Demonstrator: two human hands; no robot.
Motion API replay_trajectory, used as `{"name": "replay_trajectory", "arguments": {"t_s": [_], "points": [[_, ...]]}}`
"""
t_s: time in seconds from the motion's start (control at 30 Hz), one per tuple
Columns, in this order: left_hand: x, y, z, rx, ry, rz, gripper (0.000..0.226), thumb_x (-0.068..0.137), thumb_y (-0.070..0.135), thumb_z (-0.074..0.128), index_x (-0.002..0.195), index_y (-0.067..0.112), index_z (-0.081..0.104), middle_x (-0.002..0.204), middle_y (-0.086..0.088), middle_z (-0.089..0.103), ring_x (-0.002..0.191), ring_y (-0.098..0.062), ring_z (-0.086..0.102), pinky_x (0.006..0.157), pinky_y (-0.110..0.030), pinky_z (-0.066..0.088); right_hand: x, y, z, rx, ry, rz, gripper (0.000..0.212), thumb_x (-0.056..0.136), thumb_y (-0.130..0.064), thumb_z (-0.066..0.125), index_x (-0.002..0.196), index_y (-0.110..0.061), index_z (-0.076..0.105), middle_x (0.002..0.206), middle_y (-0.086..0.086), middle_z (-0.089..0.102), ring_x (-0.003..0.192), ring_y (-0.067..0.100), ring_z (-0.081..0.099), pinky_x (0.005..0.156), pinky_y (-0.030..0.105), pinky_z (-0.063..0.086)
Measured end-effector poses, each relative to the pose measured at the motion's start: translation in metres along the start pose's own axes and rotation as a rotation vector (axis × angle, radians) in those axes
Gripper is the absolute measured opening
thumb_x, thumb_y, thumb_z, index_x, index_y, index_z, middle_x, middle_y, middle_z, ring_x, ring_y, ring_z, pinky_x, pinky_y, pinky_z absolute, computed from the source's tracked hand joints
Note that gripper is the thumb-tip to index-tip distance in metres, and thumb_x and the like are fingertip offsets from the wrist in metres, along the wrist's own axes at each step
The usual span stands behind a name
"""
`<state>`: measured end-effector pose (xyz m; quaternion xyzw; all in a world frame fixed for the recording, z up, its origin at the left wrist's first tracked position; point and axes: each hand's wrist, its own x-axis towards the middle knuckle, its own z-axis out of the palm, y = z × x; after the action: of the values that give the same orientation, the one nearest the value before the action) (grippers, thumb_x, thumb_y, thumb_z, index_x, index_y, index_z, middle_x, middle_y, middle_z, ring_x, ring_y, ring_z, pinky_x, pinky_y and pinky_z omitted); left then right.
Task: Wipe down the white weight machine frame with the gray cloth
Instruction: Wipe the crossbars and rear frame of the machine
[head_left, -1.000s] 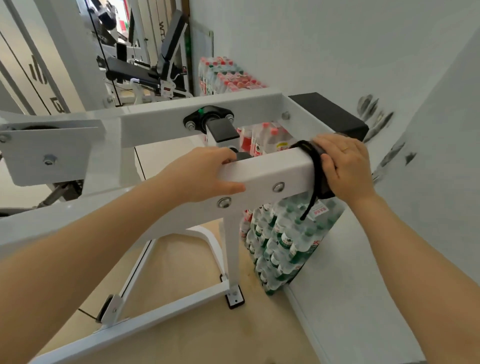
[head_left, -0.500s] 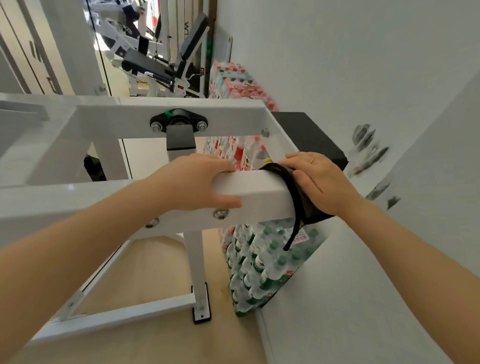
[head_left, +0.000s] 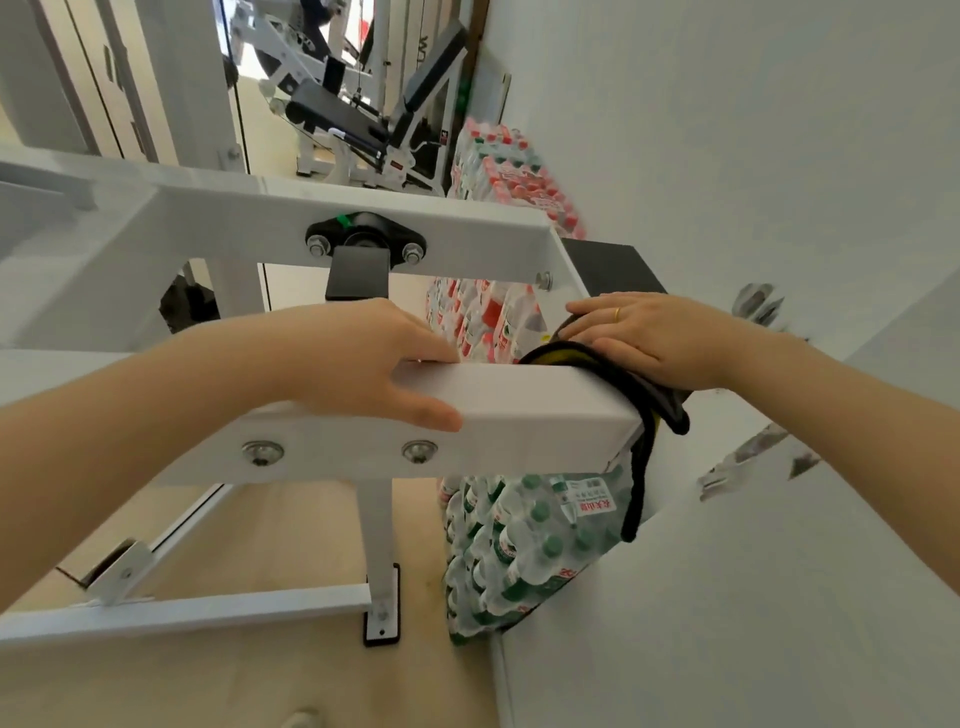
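A: Start with the white frame (head_left: 519, 410). What do you have on it?

B: Your near beam of that frame runs toward the wall (head_left: 727, 156) and ends just short of it. The packs of water bottles (head_left: 524, 540) are stacked below that end, so room past the beam is tight.

A: And the gray cloth (head_left: 647, 405)?

B: It is draped over the beam's end corner, one tail hanging down the end face. Your right hand (head_left: 654, 338) lies flat on it with the fingers straight, pressing it onto the top face, probably so it drags evenly as you wipe.

A: My left hand (head_left: 363, 364)?

B: It clasps the same beam further in from the end, thumb on the near face, fingers over the top. I judge it braces you. The open stretch for wiping lies between your two hands.
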<state>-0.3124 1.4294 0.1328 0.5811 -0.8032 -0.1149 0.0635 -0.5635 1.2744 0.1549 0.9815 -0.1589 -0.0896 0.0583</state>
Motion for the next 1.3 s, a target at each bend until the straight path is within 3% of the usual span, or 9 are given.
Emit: {"name": "replay_trajectory", "arguments": {"t_s": [0.1, 0.2, 0.33, 0.47, 0.6, 0.77, 0.87, 1.0, 1.3], "points": [[0.007, -0.02, -0.01, -0.189, -0.018, 0.021, 0.073, 0.06, 0.076, 0.029, 0.114, 0.039, 0.06, 0.103, 0.027, 0.058, 0.089, 0.013, 0.052, 0.075, -0.001, 0.036, 0.025, 0.015, -0.005, -0.147, -0.061, 0.029, 0.051, 0.099, -0.036, 0.015, 0.132, -0.021, 0.052, 0.14, -0.009, 0.046, 0.139, 0.01, 0.024, 0.11, 0.015, 0.0], [0.016, -0.046, -0.017, -0.027, 0.033, 0.014, 0.062, 0.075, 0.064, 0.035, 0.126, 0.035, 0.052, 0.131, 0.017, 0.049, 0.116, 0.001, 0.045, 0.099, -0.016, 0.03, 0.053, 0.03, -0.009, -0.289, -0.111, 0.089, 0.047, 0.1, -0.035, 0.016, 0.136, -0.03, 0.046, 0.144, -0.016, 0.039, 0.141, 0.008, 0.016, 0.113, 0.024, -0.004], [0.031, -0.071, -0.02, 0.271, 0.077, 0.045, 0.052, 0.088, 0.052, 0.04, 0.136, 0.033, 0.04, 0.143, 0.012, 0.037, 0.13, -0.008, 0.032, 0.106, -0.026, 0.028, 0.072, 0.039, -0.015, -0.385, -0.102, 0.158, 0.045, 0.099, -0.041, 0.016, 0.138, -0.038, 0.04, 0.145, -0.022, 0.032, 0.143, 0.011, 0.003, 0.108, 0.023, -0.015], [0.043, -0.08, -0.021, 0.492, 0.094, 0.186, 0.047, 0.089, 0.054, 0.031, 0.13, 0.036, 0.046, 0.131, 0.013, 0.048, 0.123, -0.008, 0.037, 0.092, -0.024, 0.043, 0.056, 0.022, -0.004, -0.236, -0.085, 0.112, 0.035, 0.097, -0.026, 0.04, 0.128, -0.03, 0.055, 0.136, -0.016, 0.049, 0.137, 0.008, 0.025, 0.11, 0.018, -0.005], [0.05, -0.082, -0.022, 0.685, 0.097, 0.323, 0.046, 0.09, 0.053, 0.025, 0.119, 0.032, 0.054, 0.112, 0.013, 0.056, 0.111, -0.009, 0.041, 0.085, -0.026, 0.047, 0.045, 0.008, -0.002, -0.106, -0.179, 0.084, 0.036, 0.089, -0.014, 0.041, 0.113, -0.021, 0.067, 0.121, -0.007, 0.062, 0.123, 0.005, 0.043, 0.101, 0.003, -0.016], [0.054, -0.083, -0.017, 0.711, 0.113, 0.325, 0.048, 0.09, 0.052, 0.023, 0.102, 0.028, 0.063, 0.1, 0.014, 0.056, 0.101, -0.009, 0.043, 0.078, -0.026, 0.048, 0.082, 0.02, -0.008, -0.258, -0.33, 0.107, 0.04, 0.091, -0.032, 0.033, 0.096, -0.023, 0.071, 0.104, -0.011, 0.067, 0.11, 0.008, 0.051, 0.113, 0.028, 0.014], [0.052, -0.087, -0.017, 0.655, 0.143, 0.327, 0.052, 0.087, 0.051, 0.018, 0.103, 0.03, 0.063, 0.101, 0.015, 0.058, 0.102, -0.009, 0.043, 0.079, -0.026, 0.048, 0.088, 0.024, -0.009, -0.266, -0.347, 0.102, 0.042, 0.091, -0.04, 0.031, 0.099, -0.027, 0.071, 0.108, -0.014, 0.066, 0.113, 0.006, 0.049, 0.115, 0.032, 0.015], [0.05, -0.094, -0.015, 0.598, 0.174, 0.348, 0.063, 0.08, 0.051, 0.008, 0.105, 0.031, 0.062, 0.102, 0.015, 0.058, 0.103, -0.009, 0.043, 0.077, -0.027, 0.049, 0.06, 0.023, -0.011, -0.228, -0.213, 0.07, 0.035, 0.092, -0.031, 0.042, 0.119, -0.026, 0.064, 0.129, -0.013, 0.056, 0.132, 0.006, 0.032, 0.104, 0.01, -0.009], [0.05, -0.096, -0.014, 0.591, 0.217, 0.363, 0.064, 0.08, 0.05, 0.005, 0.104, 0.032, 0.061, 0.101, 0.014, 0.057, 0.102, -0.011, 0.043, 0.073, -0.026, 0.049, 0.093, 0.041, -0.008, -0.132, -0.124, 0.332, 0.044, 0.098, -0.018, 0.035, 0.141, -0.014, 0.037, 0.15, -0.002, 0.031, 0.142, 0.011, 0.014, 0.111, 0.018, 0.001]]}}
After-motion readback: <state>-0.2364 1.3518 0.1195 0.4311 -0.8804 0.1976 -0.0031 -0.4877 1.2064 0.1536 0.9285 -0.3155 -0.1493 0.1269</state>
